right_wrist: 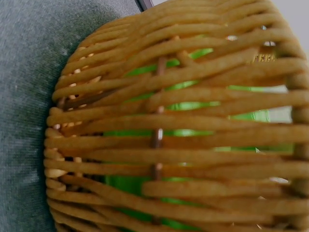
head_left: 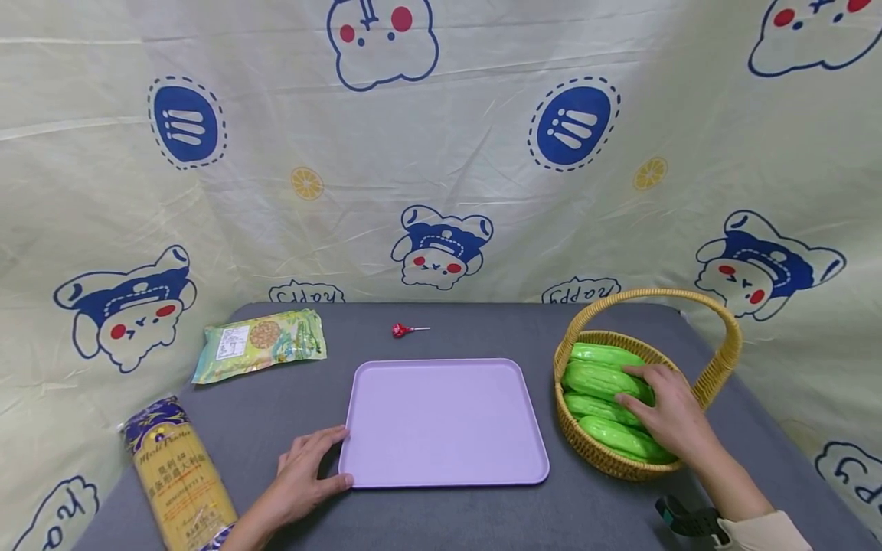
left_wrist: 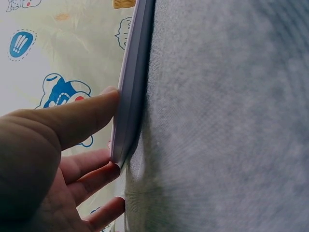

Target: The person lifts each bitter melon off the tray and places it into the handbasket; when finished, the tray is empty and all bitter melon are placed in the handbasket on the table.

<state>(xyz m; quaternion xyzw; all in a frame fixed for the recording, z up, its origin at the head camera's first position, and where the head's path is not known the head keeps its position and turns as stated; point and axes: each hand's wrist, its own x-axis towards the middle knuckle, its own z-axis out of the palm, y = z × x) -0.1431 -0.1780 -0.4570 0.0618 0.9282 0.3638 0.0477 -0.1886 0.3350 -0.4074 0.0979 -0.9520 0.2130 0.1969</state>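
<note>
My left hand (head_left: 306,474) touches the lilac tray (head_left: 444,423) at its near left corner, thumb and fingers extended against the rim. In the left wrist view, the thumb and fingertips meet the tray's edge (left_wrist: 131,82). Inside the wicker basket (head_left: 592,459), my right hand (head_left: 668,409) pinches one of several glossy green cucumbers (head_left: 596,379), thumb on its near side and fingers over the far side. The remaining cucumbers lie beside it. Only the basket's woven wall (right_wrist: 193,159) shows in the right wrist view, with green through the gaps; the right hand is hidden there.
A red-wrapped lollipop (head_left: 401,330) lies behind the tray. On the left are a green snack packet (head_left: 276,344) and a pack of spaghetti (head_left: 182,482) beside my left forearm. The basket's tall handle (head_left: 648,295) arches over it. A printed curtain (head_left: 441,168) hangs behind the table.
</note>
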